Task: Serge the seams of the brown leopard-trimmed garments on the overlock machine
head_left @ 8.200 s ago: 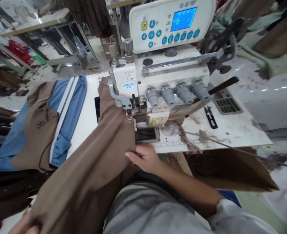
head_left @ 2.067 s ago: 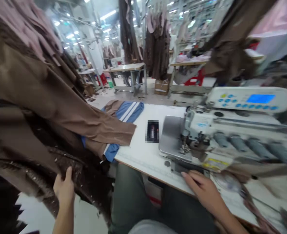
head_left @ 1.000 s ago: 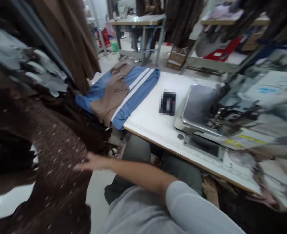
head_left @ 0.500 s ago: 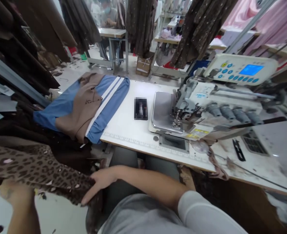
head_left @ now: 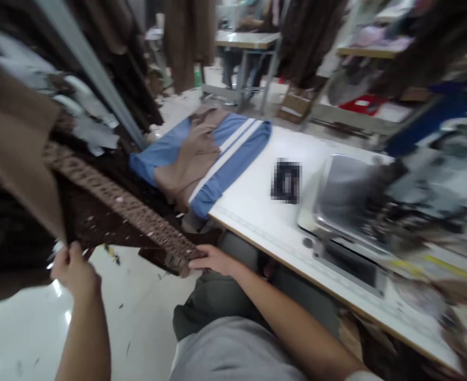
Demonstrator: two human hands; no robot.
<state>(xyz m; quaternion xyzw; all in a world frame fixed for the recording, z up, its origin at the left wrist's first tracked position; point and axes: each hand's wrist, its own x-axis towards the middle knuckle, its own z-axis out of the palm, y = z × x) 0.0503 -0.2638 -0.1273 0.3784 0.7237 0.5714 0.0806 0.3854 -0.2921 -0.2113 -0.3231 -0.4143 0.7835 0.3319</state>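
The leopard-print cloth (head_left: 134, 212) slants down from upper left to my right hand (head_left: 215, 260), and its lower end sits between my thumb and fingers, which are clamped on it. My left hand (head_left: 78, 270) pinches the pointed lower corner of the plain brown cloth (head_left: 23, 159), thumb and fingers together on it. Between my hands hangs dark flecked fabric (head_left: 106, 225), just under the leopard-print strip.

To the right of these, a blue-and-brown garment (head_left: 177, 159) with two white stripes covers the left end of the counter (head_left: 249, 211). Farther right lie a small dark item (head_left: 286, 181), too pixelated to name, and the sewing machine's metal plate (head_left: 344, 180); the machine's head is blurred.

On the floor beyond the counter stands a cardboard box (head_left: 296, 104); I cannot make out its contents.

The counter's front edge runs from the striped garment down to the right, above my knees, with my right hand on the near side, apart from it. Pale floor (head_left: 138, 323) with dark scraps spreads below and between my forearms.
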